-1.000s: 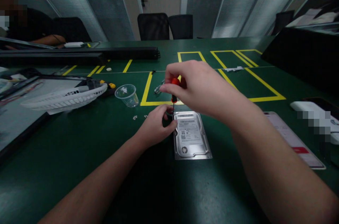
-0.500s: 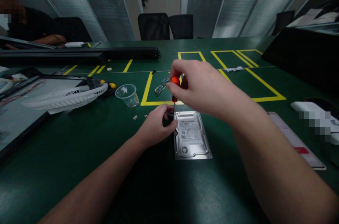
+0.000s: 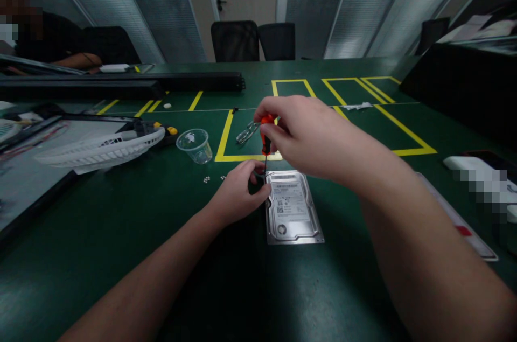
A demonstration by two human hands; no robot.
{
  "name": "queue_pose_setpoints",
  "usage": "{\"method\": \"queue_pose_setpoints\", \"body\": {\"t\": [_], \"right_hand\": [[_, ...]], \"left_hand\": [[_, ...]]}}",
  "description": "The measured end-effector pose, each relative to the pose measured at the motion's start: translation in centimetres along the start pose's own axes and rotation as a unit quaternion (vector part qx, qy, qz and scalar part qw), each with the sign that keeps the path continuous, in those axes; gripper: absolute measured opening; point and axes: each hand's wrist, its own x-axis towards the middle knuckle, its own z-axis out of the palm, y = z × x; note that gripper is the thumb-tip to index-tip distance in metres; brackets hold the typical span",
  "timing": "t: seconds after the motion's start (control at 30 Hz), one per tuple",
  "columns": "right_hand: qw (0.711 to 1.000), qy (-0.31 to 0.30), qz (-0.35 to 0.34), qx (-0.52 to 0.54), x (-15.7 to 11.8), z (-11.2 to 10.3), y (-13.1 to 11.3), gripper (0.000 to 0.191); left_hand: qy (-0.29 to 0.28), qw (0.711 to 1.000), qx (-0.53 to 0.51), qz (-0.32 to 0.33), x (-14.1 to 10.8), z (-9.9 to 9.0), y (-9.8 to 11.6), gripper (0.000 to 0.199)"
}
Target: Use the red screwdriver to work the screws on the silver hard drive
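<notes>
A silver hard drive (image 3: 297, 207) with a white label lies flat on the green table. My right hand (image 3: 299, 129) grips an orange and black screwdriver (image 3: 265, 142) from above. Its thin shaft points straight down at the drive's far left corner; the exact spot where the tip meets is too small to make out. My left hand (image 3: 242, 188) is curled at the drive's left edge, thumb on the rim and fingers by the screwdriver tip. Small screws (image 3: 206, 180) lie in a group left of that hand.
Beyond my left hand stands a clear plastic cup (image 3: 195, 147). A clear-handled tool (image 3: 247, 133) lies behind the screwdriver. At left are a white racket-like frame (image 3: 105, 149) and a grey panel (image 3: 32, 180); a phone-like slab (image 3: 464, 223) lies right. A person (image 3: 52, 35) sits far left.
My right hand's fingers have shifted around the screwdriver handle, showing more of it, and the wrist has turned slightly. My left hand and the hard drive stay in place.
</notes>
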Motion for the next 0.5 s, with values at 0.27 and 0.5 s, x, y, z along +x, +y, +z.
{"method": "queue_pose_setpoints", "body": {"t": [0.27,0.5], "right_hand": [[0.999,0.035,-0.002,-0.03,-0.11,-0.02,0.05,0.01],[0.999,0.036,-0.014,-0.022,-0.04,0.43,0.0,0.015]], "left_hand": [[0.001,1.0,-0.011,0.001,0.17,0.08,0.44,0.031],[0.002,1.0,-0.006,-0.002,0.25,0.05,0.74,0.025]]}}
